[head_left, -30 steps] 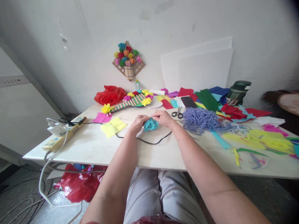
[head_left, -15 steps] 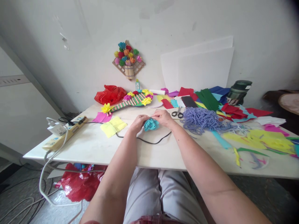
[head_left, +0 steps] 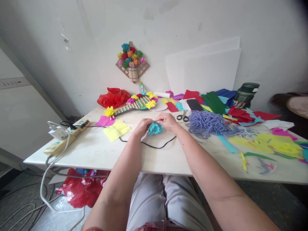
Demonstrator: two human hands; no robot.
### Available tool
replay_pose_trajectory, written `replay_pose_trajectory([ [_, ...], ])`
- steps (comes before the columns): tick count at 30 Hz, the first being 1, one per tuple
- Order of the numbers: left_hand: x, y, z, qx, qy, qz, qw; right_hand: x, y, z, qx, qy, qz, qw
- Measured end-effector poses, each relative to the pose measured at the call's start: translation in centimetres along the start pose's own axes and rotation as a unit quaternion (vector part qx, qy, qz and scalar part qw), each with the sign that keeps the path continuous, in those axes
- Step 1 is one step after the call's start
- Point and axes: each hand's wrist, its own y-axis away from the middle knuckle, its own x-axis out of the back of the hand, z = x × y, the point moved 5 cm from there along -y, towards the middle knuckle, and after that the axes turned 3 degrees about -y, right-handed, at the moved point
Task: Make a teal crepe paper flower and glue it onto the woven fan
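Note:
A crumpled turquoise paper flower (head_left: 155,128) is held above the middle of the table, its ruffled petals facing me. My left hand (head_left: 143,126) is closed on its left side. My right hand (head_left: 166,122) pinches its upper right edge, with the fingertips of both hands close together. The flower's back and the exact finger contact are hidden. Below the hands a black cable (head_left: 158,147) curves across the table. Yellow paper squares (head_left: 117,130) lie to the left, and scissors (head_left: 183,117) with black handles lie to the right.
Behind the hands lies a green, flower-trimmed craft piece (head_left: 137,104) beside a red plastic bag (head_left: 113,97). Purple yarn (head_left: 209,123), coloured paper (head_left: 214,102), a phone (head_left: 194,105) and a dark green flask (head_left: 245,95) crowd the right. A power strip (head_left: 67,138) sits at the left edge.

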Motion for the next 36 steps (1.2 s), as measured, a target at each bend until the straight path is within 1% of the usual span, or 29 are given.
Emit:
replay_pose_trajectory([
  [6, 0.2, -0.3, -0.6, 0.004, -0.006, -0.002, 1.0, 0.1, 0.1, -0.3, -0.007, 0.013, -0.001, 1.0],
  [12, 0.0, -0.1, -0.3, 0.0, -0.006, -0.011, 1.0, 0.3, 0.2, -1.1, -0.019, 0.07, -0.019, 0.997],
  [19, 0.1, -0.2, -0.5, 0.002, -0.011, -0.029, 1.0, 0.5, 0.2, -1.8, 0.0, 0.115, -0.034, 0.993],
  [23, 0.0, -0.2, -0.5, 0.0, -0.007, -0.038, 0.999, 0.7, 0.2, -2.1, -0.009, 0.122, -0.033, 0.992],
  [26, 0.0, -0.1, -0.4, 0.007, 0.003, -0.035, 0.999, 0.9, 0.3, -2.2, -0.016, 0.121, -0.033, 0.992],
  [32, -0.1, 0.0, -0.2, 0.024, 0.012, -0.027, 0.999, 1.0, 0.3, -2.2, 0.018, 0.096, -0.034, 0.995],
  [36, -0.2, 0.1, -0.1, 0.028, 0.018, -0.027, 0.999, 1.1, 0.5, -2.1, 0.026, 0.09, -0.037, 0.995],
])
